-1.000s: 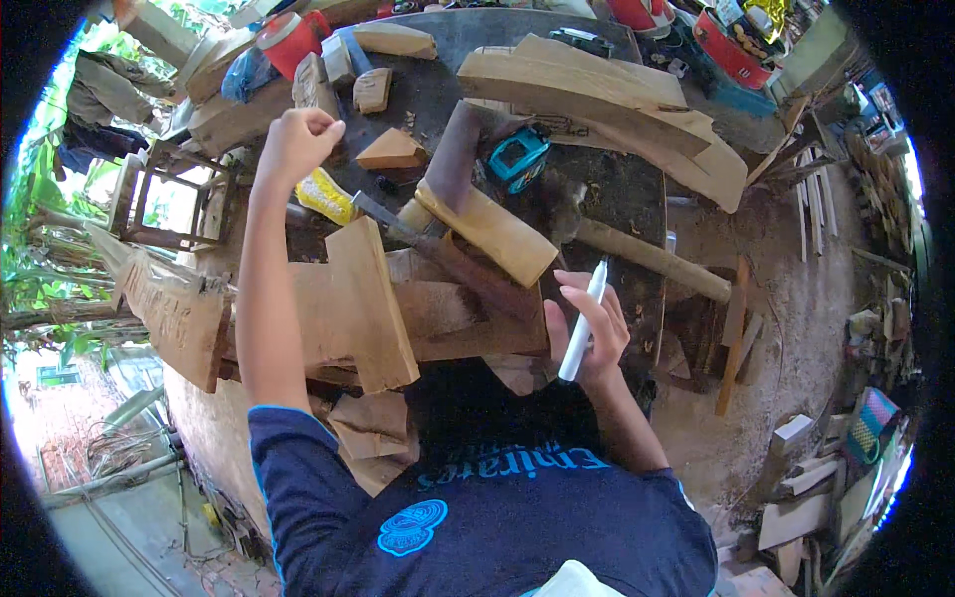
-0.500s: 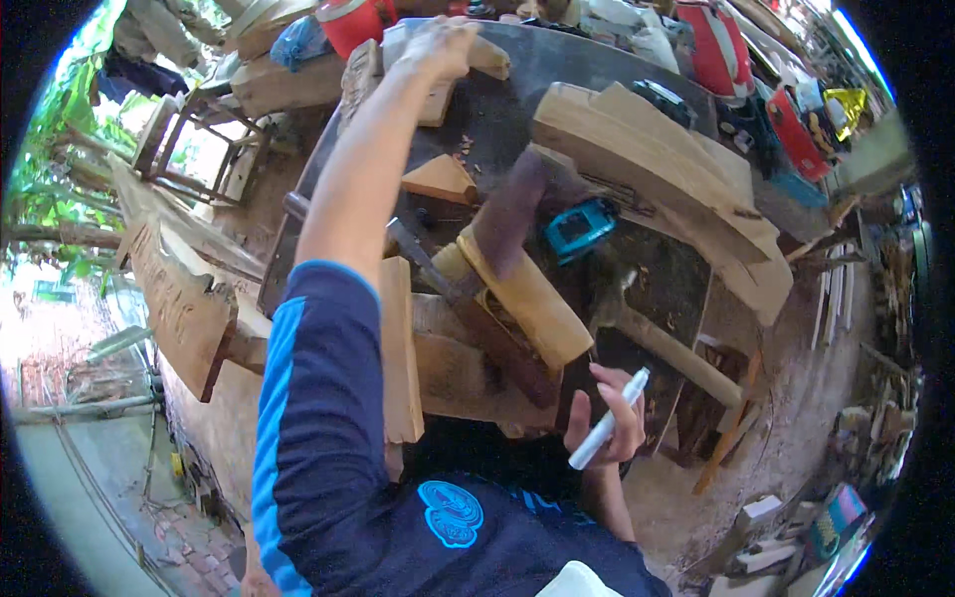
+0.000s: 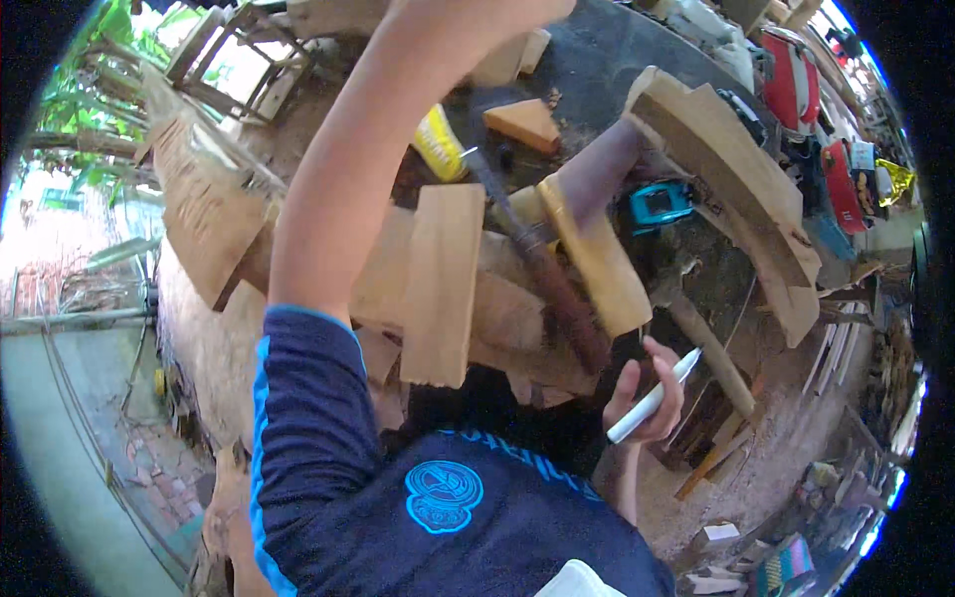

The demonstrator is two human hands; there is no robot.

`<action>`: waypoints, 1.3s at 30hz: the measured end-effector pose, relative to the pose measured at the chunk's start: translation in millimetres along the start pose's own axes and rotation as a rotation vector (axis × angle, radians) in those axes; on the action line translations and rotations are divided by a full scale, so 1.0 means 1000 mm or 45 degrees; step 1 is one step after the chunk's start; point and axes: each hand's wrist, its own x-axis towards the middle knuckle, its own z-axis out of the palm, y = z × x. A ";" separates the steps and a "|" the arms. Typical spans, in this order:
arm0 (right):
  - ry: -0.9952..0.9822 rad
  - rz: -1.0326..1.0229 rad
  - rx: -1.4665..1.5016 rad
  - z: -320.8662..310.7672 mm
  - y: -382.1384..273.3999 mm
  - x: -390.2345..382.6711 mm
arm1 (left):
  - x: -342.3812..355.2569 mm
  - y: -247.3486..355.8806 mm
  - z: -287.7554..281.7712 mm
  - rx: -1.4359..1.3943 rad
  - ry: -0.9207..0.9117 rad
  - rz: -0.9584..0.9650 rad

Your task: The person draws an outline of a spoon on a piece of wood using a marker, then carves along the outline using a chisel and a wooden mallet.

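My left hand (image 3: 502, 22) is stretched up past the work table (image 3: 587, 60) to the top edge; its fingers are hard to make out. My right hand (image 3: 652, 408), low right, grips a white marker (image 3: 649, 403). Beside it lie an angled dark and pale wooden piece (image 3: 607, 269) and a hammer (image 3: 721, 363). A chisel-like tool (image 3: 537, 259) crosses the middle, near a yellow object (image 3: 438, 144), a small triangular block (image 3: 522, 124) and a teal tool (image 3: 660, 206). An upright board (image 3: 443, 284) stands before a larger timber with a carved piece (image 3: 199, 199) at its left.
A long curved timber (image 3: 746, 189) spans the table's right side, with red containers (image 3: 791, 80) and bags behind. A wooden stool frame (image 3: 239, 70) stands at the back left. Wood offcuts (image 3: 721, 535) lie on the floor at right; foliage shows at upper left.
My left arm has reached farther up and right, to the frame's top. The view has swung, shifting the table contents rightward. My right hand still has the marker.
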 end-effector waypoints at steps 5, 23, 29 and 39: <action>-0.011 -0.022 -0.042 0.000 0.012 -0.006 | -0.137 -0.033 0.006 0.341 -0.051 -0.226; -0.025 -0.039 -0.143 0.002 -0.003 -0.001 | -0.233 -0.105 0.053 -1.356 -0.093 -0.248; -0.041 -0.134 0.145 0.031 -0.048 0.008 | -0.241 -0.093 0.054 -1.503 -0.097 -0.647; -0.473 0.230 0.374 0.101 -0.076 0.054 | -0.256 -0.064 0.051 -1.313 -0.077 -0.604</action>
